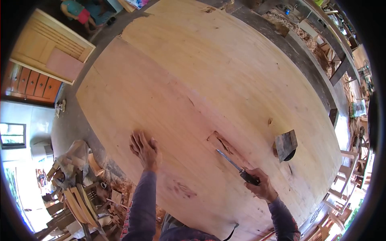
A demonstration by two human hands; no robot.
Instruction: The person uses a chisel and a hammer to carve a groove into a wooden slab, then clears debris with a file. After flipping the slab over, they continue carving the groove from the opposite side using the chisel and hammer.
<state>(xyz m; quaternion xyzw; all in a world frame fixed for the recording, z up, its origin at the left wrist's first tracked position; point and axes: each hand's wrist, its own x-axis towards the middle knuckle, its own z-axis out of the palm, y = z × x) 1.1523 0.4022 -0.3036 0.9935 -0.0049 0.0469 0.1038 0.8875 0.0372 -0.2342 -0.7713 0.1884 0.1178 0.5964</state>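
A large pale wooden panel lies flat in front of me. My left hand rests palm down on it, fingers stretched out and holding nothing. Wrapped around a dark handle, my right hand grips a narrow-bladed hand tool like a screwdriver or chisel. Its metal tip points up and left, close to a long cracked hollow in the wood. Right of the hollow sits a small block with a dark grey top face. A reddish rough patch marks the panel below my left hand.
Wood scraps and a plastic sheet are piled at lower left. A panelled door stands at upper left, near a person. Chair frames stand at right, and a dark beam runs beyond the panel's far right edge.
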